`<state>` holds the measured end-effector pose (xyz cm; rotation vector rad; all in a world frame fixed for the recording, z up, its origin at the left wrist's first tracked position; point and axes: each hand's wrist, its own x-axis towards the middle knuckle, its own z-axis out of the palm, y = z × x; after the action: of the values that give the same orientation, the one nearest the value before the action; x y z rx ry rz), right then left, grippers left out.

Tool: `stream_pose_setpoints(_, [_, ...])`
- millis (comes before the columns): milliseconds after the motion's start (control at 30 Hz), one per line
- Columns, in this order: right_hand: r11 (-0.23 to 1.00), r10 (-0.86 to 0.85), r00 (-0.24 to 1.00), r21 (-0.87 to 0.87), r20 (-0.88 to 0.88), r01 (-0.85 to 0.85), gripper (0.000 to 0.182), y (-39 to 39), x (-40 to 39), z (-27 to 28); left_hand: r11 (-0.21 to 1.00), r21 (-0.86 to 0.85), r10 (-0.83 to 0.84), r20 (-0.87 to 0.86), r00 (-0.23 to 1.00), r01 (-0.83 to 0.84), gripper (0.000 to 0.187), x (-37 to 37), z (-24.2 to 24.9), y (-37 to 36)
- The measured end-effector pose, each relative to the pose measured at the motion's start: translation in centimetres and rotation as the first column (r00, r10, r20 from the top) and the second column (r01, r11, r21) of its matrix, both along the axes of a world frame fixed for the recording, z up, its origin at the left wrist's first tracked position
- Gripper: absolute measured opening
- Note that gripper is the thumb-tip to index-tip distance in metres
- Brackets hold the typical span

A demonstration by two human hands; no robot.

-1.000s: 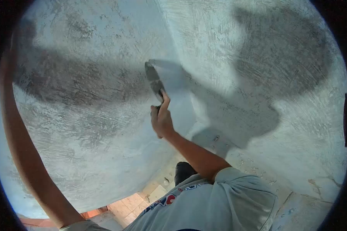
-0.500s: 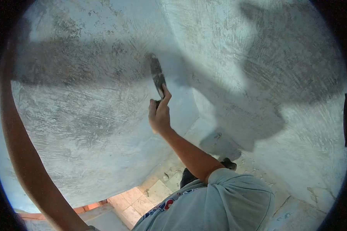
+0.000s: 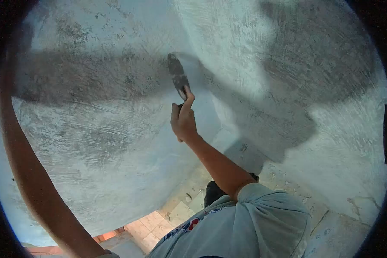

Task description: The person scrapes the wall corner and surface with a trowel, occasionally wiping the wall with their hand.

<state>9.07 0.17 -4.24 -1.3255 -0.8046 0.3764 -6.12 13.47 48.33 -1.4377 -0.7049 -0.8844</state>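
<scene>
— What does the right hand (image 3: 183, 121) hold?
— A flat metal putty knife (image 3: 178, 77), fingers clenched on its handle, forefinger along the blade for pressure, at the grey plastered wall's (image 3: 94, 124) inner corner.
— The left?
— Hand unseen; can't tell.

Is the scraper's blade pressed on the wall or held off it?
Pressed on it, apparently: the putty knife blade meets the wall corner, gripped by the right hand.

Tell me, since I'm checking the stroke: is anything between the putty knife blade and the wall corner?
Nothing visible. The right hand holds the putty knife, whose blade lies at the plastered wall corner with no object between.
</scene>
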Motion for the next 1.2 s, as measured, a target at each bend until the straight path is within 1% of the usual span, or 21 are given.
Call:
stream_pose_setpoints(33, [1.000,0.012,0.999,0.001,-0.048,-0.012,0.076,0.0,1.4,2.0,1.000,0.008,-0.010,-0.008,1.000,0.010,0.090,-0.3,0.0,0.3])
stream_pose_setpoints(67, [0.980,0.112,0.976,-0.142,-0.185,-0.139,0.072,-1.1,3.3,5.4,1.000,-0.001,-0.017,-0.015,1.000,0.017,0.090,-0.3,-0.3,0.1])
stream_pose_setpoints(133, [0.998,0.046,0.995,-0.040,-0.092,-0.050,0.072,0.4,3.7,4.3,0.999,-0.023,-0.035,-0.024,0.999,0.034,0.088,0.1,-0.8,-0.7])
stream_pose_setpoints(167, [1.000,0.006,0.999,0.017,-0.041,-0.005,0.071,0.8,4.0,3.8,0.999,-0.008,-0.049,-0.032,0.998,0.048,0.087,-0.1,-0.5,-0.2])
stream_pose_setpoints(200, [0.999,0.028,1.000,-0.027,0.003,-0.028,0.071,0.2,4.2,3.7,0.998,0.006,-0.060,-0.037,0.998,0.060,0.086,-0.2,-0.2,0.4])
stream_pose_setpoints(267, [0.995,0.070,0.998,-0.075,0.001,-0.070,0.071,-1.2,3.9,3.1,0.998,0.017,-0.067,-0.048,0.997,0.068,0.084,-0.7,-0.1,1.3])
stream_pose_setpoints(367, [0.999,-0.001,0.993,-0.048,0.120,0.007,0.072,-1.1,2.8,0.4,0.997,0.031,-0.063,-0.055,0.996,0.065,0.084,-0.6,0.1,1.1])
stream_pose_setpoints(433, [1.000,0.001,0.998,-0.018,0.066,0.000,0.071,-1.4,3.7,1.5,0.997,0.040,-0.071,-0.046,0.996,0.073,0.084,-0.4,-0.1,0.9])
stream_pose_setpoints(467, [0.994,0.012,1.000,-0.106,0.023,-0.009,0.070,-1.1,4.7,2.7,0.996,0.044,-0.075,-0.046,0.996,0.077,0.084,-0.5,0.0,1.0])
stream_pose_setpoints(567, [0.982,0.022,1.000,-0.189,0.022,-0.017,0.069,-0.7,6.2,4.6,0.996,0.040,-0.082,-0.056,0.995,0.084,0.085,-0.8,0.2,1.4])
stream_pose_setpoints(633, [0.994,0.034,0.999,-0.107,0.024,-0.031,0.069,-0.7,5.8,3.5,0.994,0.032,-0.103,-0.056,0.993,0.104,0.085,-0.6,0.0,1.1])
stream_pose_setpoints(667, [0.996,0.049,0.999,-0.080,0.019,-0.048,0.069,-0.9,5.2,2.3,0.996,0.026,-0.080,-0.037,0.996,0.081,0.085,-0.5,-0.3,1.0])
stream_pose_setpoints(733, [0.991,0.134,0.991,-0.022,-0.026,-0.134,0.070,-2.4,2.9,2.1,0.999,0.028,-0.036,-0.002,0.999,0.036,0.085,-0.1,-0.2,0.7])
stream_pose_setpoints(800, [0.978,0.170,0.985,-0.113,-0.039,-0.174,0.070,-2.8,2.0,1.6,1.000,0.001,-0.006,0.014,1.000,0.006,0.085,0.0,-0.2,0.3])
stream_pose_setpoints(833, [0.987,0.137,0.989,-0.079,-0.046,-0.140,0.070,-2.2,2.4,1.7,1.000,-0.012,0.009,0.020,1.000,-0.009,0.084,0.0,-0.3,0.1])
stream_pose_setpoints(867, [0.993,0.104,0.993,-0.045,-0.054,-0.106,0.070,-1.7,2.9,1.9,0.999,0.012,-0.039,-0.011,0.999,0.040,0.084,0.0,-0.5,0.0])
stream_pose_setpoints(933, [0.996,0.074,0.985,-0.035,-0.153,-0.080,0.071,-0.5,5.0,3.8,1.000,0.029,0.003,-0.013,1.000,-0.003,0.083,-0.1,-0.3,0.3])
stream_pose_setpoints(967, [0.997,0.069,0.991,-0.022,-0.118,-0.072,0.070,-0.1,5.3,4.0,0.999,0.038,0.025,-0.015,1.000,-0.025,0.082,-0.3,-0.1,0.5])
stream_pose_setpoints(1067, [0.998,0.056,0.998,0.008,-0.025,-0.056,0.069,0.0,5.2,3.8,0.999,0.030,0.012,0.000,1.000,-0.012,0.081,-0.1,-0.1,0.6])
stream_pose_setpoints(1167, [0.997,0.071,0.997,0.032,0.043,-0.072,0.073,-1.1,2.4,0.2,0.999,0.053,-0.003,-0.013,1.000,0.004,0.081,-0.1,-0.2,0.8])
stream_pose_setpoints(1200, [0.998,0.050,0.997,0.035,0.060,-0.052,0.073,-1.1,1.7,-0.4,0.999,0.043,-0.002,-0.011,1.000,0.002,0.081,0.1,-0.3,0.4])
